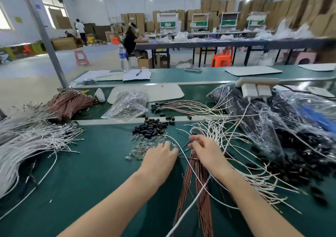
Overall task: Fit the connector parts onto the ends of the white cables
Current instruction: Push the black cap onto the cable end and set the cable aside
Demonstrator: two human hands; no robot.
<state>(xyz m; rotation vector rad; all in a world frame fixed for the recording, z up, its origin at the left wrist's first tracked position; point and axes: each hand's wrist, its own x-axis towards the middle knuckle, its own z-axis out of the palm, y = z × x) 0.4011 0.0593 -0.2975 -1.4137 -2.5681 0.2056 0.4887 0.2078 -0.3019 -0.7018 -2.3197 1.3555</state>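
- While two hands work on the desk, the left hand touches clear connector parts, fingers relaxed.
- Right hand covers white cables; its grasp cannot be told.
- One black-cap pile lies just beyond.

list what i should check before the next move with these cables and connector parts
1. Left hand at the clear connector parts: ok, fingers over the pile.
2. Part pinched in left hand: cannot tell, fingertips blurred.
3. Right hand gripping a cable end: cannot tell.
4. Black connector parts nearby: ok, heaped just beyond the hands.
5. White cables supply: ok, heap at left.
6. Cables untangled: not ok, a white cable crosses the brown cables.
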